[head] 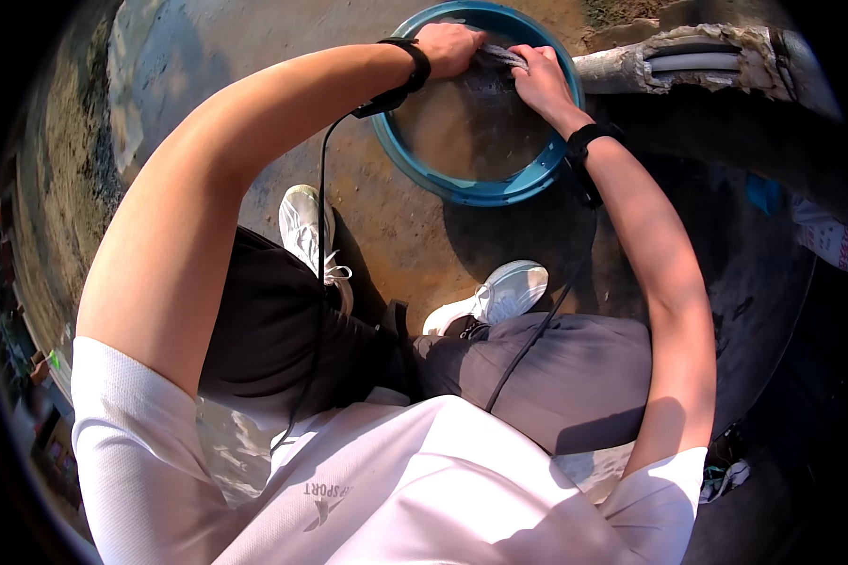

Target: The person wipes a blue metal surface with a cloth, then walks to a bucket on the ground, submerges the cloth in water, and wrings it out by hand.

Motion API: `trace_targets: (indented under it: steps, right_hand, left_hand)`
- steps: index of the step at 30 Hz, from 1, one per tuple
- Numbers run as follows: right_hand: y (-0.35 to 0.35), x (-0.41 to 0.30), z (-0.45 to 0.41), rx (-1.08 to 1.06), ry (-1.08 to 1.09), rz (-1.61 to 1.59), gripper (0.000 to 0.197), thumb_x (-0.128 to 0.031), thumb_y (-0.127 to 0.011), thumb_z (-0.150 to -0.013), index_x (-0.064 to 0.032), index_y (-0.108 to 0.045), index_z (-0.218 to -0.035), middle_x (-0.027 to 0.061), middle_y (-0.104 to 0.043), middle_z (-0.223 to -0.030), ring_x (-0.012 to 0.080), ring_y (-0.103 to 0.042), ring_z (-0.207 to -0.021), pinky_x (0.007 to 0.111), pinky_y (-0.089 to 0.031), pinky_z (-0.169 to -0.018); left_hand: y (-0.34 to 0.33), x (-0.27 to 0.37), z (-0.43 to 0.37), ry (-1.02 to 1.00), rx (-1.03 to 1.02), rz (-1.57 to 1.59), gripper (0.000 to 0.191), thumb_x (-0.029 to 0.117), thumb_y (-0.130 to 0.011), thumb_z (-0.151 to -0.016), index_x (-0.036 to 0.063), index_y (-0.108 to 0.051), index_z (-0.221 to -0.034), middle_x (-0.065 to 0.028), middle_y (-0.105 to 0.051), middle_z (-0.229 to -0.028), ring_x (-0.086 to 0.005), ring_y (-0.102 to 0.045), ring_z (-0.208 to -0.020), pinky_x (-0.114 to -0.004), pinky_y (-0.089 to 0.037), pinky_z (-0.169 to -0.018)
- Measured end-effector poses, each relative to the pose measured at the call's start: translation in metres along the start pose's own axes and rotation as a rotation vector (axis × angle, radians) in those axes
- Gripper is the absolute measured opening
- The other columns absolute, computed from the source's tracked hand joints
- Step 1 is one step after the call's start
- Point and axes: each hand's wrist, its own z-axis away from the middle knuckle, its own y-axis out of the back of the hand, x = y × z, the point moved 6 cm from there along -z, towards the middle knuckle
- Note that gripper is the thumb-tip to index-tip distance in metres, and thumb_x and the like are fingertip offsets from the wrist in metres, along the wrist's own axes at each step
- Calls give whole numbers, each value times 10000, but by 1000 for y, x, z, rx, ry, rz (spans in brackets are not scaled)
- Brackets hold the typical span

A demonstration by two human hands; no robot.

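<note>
A teal plastic basin [466, 192] stands on the ground in front of my feet, holding murky water [459, 134]. Over its far part, my left hand [449, 49] grips one end of a twisted grey cloth [503, 56]. The other end is in my right hand [543, 79], whose fingers curl round it. Only a short stretch of the cloth shows between the two fists, just above or at the water; I cannot tell which. The rest of it is hidden by my fingers.
A broken, whitish pipe-like casing [699, 62] with lighter tubes inside lies right of the basin. White sneakers [512, 289] rest on the wet concrete ground [374, 191] nearby. Black cables [321, 191] hang from both wrist bands. A printed bag [823, 229] sits far right.
</note>
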Motion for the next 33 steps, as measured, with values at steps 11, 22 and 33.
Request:
trace_targets:
  steps: [11, 22, 33]
  right_hand:
    - [-32, 19, -1, -327, -131, -57, 864, -433, -790, -722, -136, -430, -1448, 241, -470, -1330, 374, -495, -1248, 410, -435, -1037]
    - [-41, 1, 12, -537, -86, -199, 826, -384, -761, -707, -59, -443, -1397, 265, -527, -1316, 381, -498, -1262, 430, -425, -1030]
    - [-64, -6, 48, -752, -153, -150, 899, -416, -693, -703, -79, -359, -1467, 251, -496, -1372, 375, -417, -1333, 465, -336, -1097]
  left_hand:
    - [-26, -5, 5, -67, -344, 187, 814, 356, -712, -764, 67, -370, -1443, -224, -671, -1090, -367, -635, -1044, -422, -490, -900]
    - [-17, 7, 34, 135, -783, 485, 900, 392, -713, -728, 142, -303, -1490, -174, -590, -1286, -300, -594, -1153, -403, -474, -973]
    - [-36, 14, 66, 123, -978, 196, 919, 524, -719, -693, 122, -399, -1454, -141, -568, -1342, -301, -540, -1243, -401, -409, -1040]
